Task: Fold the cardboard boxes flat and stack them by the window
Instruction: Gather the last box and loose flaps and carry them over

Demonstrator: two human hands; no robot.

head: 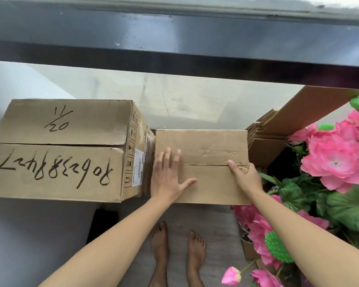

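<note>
Now | left hand (166, 177) flat, fingers straight, pressing small box (203, 148) | right hand (246, 176) grips its right edge | large box (60, 150) left of both

Cardboard boxes below the window frame (174, 48)

Small brown box (205, 146), flaps closed; large marker-scrawled box (60, 150) touching its left; flattened boxes (278, 125) leaning at its right.

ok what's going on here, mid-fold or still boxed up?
Still boxed. A person stands over a small closed cardboard box by the window. The left hand lies flat on its top; the right hand grips its right edge at the seam between the flaps. A bigger closed box with handwriting sits to the left, flattened cardboard leans to the right beside pink flowers.
</note>
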